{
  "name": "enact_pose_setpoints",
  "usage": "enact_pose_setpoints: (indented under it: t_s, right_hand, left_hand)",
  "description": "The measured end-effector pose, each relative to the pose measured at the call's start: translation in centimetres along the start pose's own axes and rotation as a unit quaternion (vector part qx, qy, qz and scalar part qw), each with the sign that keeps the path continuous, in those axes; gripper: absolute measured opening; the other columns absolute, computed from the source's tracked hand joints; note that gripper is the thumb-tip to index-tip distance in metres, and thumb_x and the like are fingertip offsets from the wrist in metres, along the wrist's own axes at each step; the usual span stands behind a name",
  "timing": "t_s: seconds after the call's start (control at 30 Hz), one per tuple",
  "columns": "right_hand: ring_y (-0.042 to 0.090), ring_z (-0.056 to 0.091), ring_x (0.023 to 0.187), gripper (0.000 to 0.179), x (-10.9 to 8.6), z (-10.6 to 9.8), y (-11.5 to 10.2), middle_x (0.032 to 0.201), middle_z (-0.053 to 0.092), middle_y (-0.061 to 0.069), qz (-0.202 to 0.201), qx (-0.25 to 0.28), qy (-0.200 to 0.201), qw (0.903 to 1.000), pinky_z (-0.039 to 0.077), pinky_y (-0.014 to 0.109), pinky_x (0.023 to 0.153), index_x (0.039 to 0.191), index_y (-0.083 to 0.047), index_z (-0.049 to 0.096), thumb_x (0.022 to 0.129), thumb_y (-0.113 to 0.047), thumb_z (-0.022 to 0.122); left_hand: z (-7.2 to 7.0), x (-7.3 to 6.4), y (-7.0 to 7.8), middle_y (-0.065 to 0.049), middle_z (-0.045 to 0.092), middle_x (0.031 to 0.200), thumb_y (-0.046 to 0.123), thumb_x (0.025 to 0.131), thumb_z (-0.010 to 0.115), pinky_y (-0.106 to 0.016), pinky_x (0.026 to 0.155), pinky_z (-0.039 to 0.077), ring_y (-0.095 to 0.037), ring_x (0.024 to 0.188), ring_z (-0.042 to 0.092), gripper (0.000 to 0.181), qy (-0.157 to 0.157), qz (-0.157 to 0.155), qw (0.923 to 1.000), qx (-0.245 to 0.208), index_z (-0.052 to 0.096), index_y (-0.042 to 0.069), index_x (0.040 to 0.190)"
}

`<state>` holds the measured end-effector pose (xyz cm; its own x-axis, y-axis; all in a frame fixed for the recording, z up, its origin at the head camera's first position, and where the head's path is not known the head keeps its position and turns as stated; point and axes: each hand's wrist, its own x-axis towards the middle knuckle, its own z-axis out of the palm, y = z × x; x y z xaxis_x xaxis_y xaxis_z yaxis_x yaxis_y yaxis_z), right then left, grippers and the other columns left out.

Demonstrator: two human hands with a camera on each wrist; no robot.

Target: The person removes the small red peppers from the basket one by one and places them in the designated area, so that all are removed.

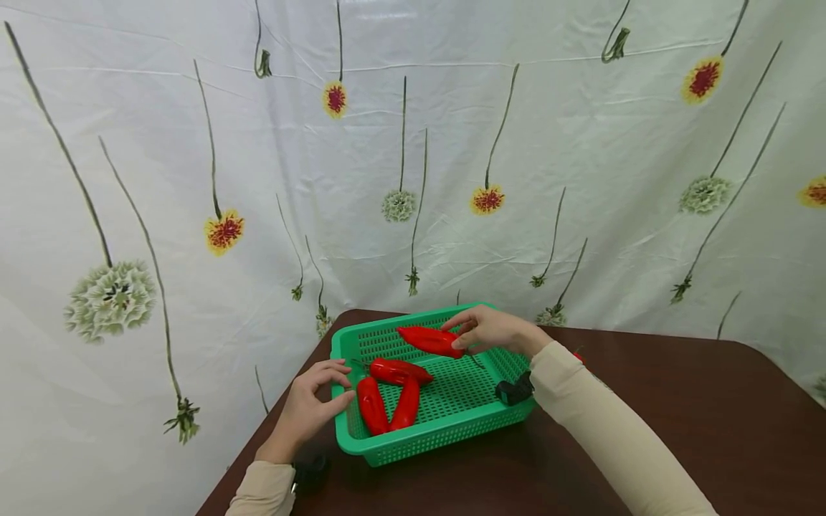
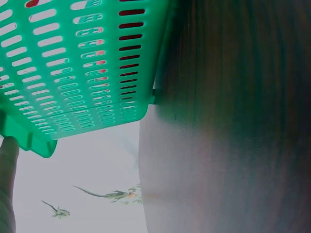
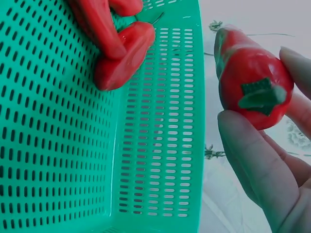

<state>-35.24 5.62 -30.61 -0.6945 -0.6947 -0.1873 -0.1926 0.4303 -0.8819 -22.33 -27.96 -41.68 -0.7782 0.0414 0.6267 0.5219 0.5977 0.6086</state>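
My right hand point(image 1: 493, 330) pinches a red pepper point(image 1: 429, 341) near its stem end, above the back part of a green plastic basket point(image 1: 445, 424). In the right wrist view, the held pepper's green stem point(image 3: 262, 97) faces the camera, with thumb and fingers around its sides. Several other red peppers point(image 1: 372, 405) lie together in the left end of the basket. My left hand point(image 1: 312, 401) is at the basket's left rim, its fingers loosely bent and spread from the thumb. One left finger point(image 2: 7, 179) shows right at the rim in the left wrist view.
The basket stands on a dark brown table point(image 1: 697, 408). Another red thing point(image 1: 578, 355) with a bit of green peeks out behind the right sleeve point(image 1: 606, 423). A white cloth point(image 1: 452, 158) printed with flowers hangs behind the table. Black devices point(image 1: 514, 390) sit at both wrists.
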Motion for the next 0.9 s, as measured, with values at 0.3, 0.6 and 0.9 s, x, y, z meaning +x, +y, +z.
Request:
enact_pose_setpoints:
  t_s: [0.3, 0.6, 0.9]
  right_hand:
    - [0.024, 0.064, 0.109, 0.043, -1.3, -0.2, 0.0, 0.122, 0.061, 0.015, -0.009, 0.027, 0.019, 0.9994, 0.053, 0.045, 0.101, 0.141, -0.007, 0.056, 0.098, -0.009, 0.062]
    - [0.028, 0.063, 0.111, 0.047, -2.9, -0.2, 0.6, 0.13, 0.056, 0.02, -0.024, 0.068, 0.051, 0.9961, 0.057, 0.041, 0.094, 0.144, -0.005, 0.052, 0.098, -0.009, 0.062]
    - [0.026, 0.064, 0.112, 0.052, -5.0, -0.5, 2.2, 0.139, 0.049, 0.023, -0.061, 0.117, 0.096, 0.9865, 0.055, 0.041, 0.098, 0.147, -0.004, 0.048, 0.098, -0.014, 0.063]
  left_hand:
    - [0.1, 0.0, -0.1, -0.014, 0.072, 0.112, 0.001, 0.081, 0.078, -0.025, 0.095, 0.052, -0.001, 0.118, 0.056, 0.014, 0.0, -0.002, 1.0, 0.0, 0.073, 0.013, 0.085]
    - [0.2, 0.1, -0.4, -0.014, 0.071, 0.112, 0.002, 0.082, 0.079, -0.019, 0.095, 0.049, -0.005, 0.119, 0.057, 0.011, 0.0, 0.004, 0.9999, -0.012, 0.073, 0.01, 0.085]
    - [0.3, 0.2, -0.6, -0.013, 0.071, 0.113, 0.002, 0.083, 0.078, -0.017, 0.095, 0.048, -0.018, 0.12, 0.06, 0.012, 0.003, 0.009, 0.9999, -0.011, 0.072, 0.011, 0.086]
